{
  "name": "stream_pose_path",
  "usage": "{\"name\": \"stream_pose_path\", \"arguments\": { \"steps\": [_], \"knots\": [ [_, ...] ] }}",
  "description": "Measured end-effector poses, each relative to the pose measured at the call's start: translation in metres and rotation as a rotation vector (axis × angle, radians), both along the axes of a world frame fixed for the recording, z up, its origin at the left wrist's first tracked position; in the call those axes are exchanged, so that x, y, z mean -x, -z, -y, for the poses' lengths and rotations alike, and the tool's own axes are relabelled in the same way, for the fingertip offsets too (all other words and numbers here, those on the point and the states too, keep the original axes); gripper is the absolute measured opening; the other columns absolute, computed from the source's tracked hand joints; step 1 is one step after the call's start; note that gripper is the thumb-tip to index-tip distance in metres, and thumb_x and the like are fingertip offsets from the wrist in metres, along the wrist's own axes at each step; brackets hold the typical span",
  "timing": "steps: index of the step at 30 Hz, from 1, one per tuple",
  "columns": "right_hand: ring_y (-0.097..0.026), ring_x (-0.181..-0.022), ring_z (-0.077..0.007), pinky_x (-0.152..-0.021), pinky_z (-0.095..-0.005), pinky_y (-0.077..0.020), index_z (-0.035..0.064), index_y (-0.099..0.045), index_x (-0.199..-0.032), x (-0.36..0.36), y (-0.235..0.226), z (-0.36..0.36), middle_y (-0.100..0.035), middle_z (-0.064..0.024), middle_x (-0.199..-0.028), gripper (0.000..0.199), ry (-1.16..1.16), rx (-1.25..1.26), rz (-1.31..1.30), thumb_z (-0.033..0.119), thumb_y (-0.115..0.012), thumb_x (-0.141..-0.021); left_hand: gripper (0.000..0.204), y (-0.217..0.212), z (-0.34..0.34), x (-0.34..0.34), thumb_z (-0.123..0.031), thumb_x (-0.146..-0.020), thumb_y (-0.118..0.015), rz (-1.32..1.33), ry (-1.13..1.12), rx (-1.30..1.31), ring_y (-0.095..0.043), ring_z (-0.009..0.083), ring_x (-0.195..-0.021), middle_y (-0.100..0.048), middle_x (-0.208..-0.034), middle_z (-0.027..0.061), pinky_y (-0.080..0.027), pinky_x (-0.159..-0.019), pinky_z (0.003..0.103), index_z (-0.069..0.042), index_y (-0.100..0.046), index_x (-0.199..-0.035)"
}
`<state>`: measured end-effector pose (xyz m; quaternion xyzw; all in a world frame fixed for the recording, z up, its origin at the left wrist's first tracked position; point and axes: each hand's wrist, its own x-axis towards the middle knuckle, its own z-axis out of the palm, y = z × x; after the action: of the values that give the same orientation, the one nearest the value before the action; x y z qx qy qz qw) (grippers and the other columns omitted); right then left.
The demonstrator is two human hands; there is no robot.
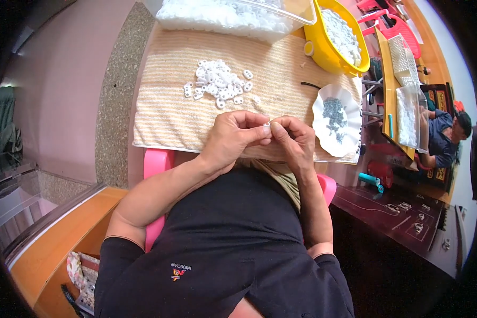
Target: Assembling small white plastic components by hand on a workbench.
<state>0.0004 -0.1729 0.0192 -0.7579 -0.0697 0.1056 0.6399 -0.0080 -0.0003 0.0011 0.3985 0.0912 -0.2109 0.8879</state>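
Observation:
My left hand [233,133] and my right hand [294,139] meet at the near edge of the towel-covered table. Between their pinched fingertips is a small white plastic piece [268,124], mostly hidden by the fingers. Just beyond my left hand lies a loose pile of small white oval plastic pieces [217,80] with holes in them, a few scattered singly to its right. To the right of my right hand sits a white wavy-rimmed dish [321,108] holding many tiny dark grey bits.
A striped beige towel [164,114] covers the table. At its far side stand a clear bin [297,16] of white pieces and a yellow tub [323,50], also filled. A thin black stick [310,84] lies near the dish. Another person [444,135] sits at the right beside a wooden table.

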Motion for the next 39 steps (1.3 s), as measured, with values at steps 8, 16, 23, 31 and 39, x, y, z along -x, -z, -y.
{"name": "stream_pose_path", "arguments": {
  "steps": [8, 16, 23, 31, 39],
  "knots": [
    [-0.058, -0.074, -0.0053, -0.067, -0.0193, -0.0467, -0.0028, -0.067, -0.094, -0.001, 0.004, 0.001, -0.066, -0.0008, -0.081, 0.015, 0.04, -0.076, -0.001, 0.011, -0.063, -0.092, 0.015, -0.004, 0.001, -0.001, 0.0, -0.087, -0.065, 0.001, -0.01, 0.036, -0.065, 0.0129, -0.077, -0.067, -0.087, 0.01, -0.055, -0.072, 0.023, 0.006, -0.063, -0.1],
    [-0.063, -0.073, -0.0108, -0.067, -0.0229, -0.0518, -0.005, -0.067, -0.097, -0.011, -0.011, 0.002, -0.066, -0.0054, -0.082, 0.015, 0.041, -0.128, -0.045, 0.009, -0.064, -0.091, 0.013, -0.01, -0.002, -0.001, -0.001, -0.087, -0.065, -0.007, -0.053, 0.072, -0.065, 0.0138, -0.078, -0.067, -0.088, 0.0104, -0.056, -0.073, 0.025, 0.004, -0.063, -0.1],
    [-0.059, -0.063, -0.0089, -0.058, -0.021, -0.0474, -0.0047, -0.067, -0.098, -0.047, -0.007, -0.012, -0.065, -0.004, -0.075, 0.015, 0.046, 0.039, 0.041, 0.006, -0.066, -0.088, 0.016, -0.014, -0.005, -0.001, -0.003, -0.087, -0.065, -0.022, -0.158, 0.118, -0.066, 0.0148, -0.078, -0.067, -0.089, 0.0107, -0.057, -0.075, 0.027, 0.003, -0.061, -0.102],
    [-0.063, -0.073, -0.0243, -0.064, -0.0342, -0.0493, 0.0029, -0.068, -0.099, -0.073, 0.002, -0.039, -0.065, -0.0117, -0.084, 0.02, -0.123, 0.584, 0.448, 0.012, -0.068, -0.081, 0.016, -0.013, -0.007, -0.002, -0.002, -0.087, -0.065, 0.015, -0.238, 0.12, -0.066, 0.0152, -0.079, -0.066, -0.088, 0.0103, -0.057, -0.075, 0.027, 0.003, -0.061, -0.102],
    [-0.064, -0.083, -0.0327, -0.072, -0.0415, -0.0499, 0.0061, -0.069, -0.098, -0.073, -0.005, -0.045, -0.065, -0.0138, -0.09, 0.023, -0.125, 0.761, 0.45, 0.021, -0.067, -0.08, 0.015, -0.013, -0.01, -0.003, -0.001, -0.087, -0.066, 0.012, -0.226, 0.134, -0.067, 0.0158, -0.081, -0.067, -0.089, 0.009, -0.057, -0.076, 0.028, 0.001, -0.062, -0.101]
  ]
}}
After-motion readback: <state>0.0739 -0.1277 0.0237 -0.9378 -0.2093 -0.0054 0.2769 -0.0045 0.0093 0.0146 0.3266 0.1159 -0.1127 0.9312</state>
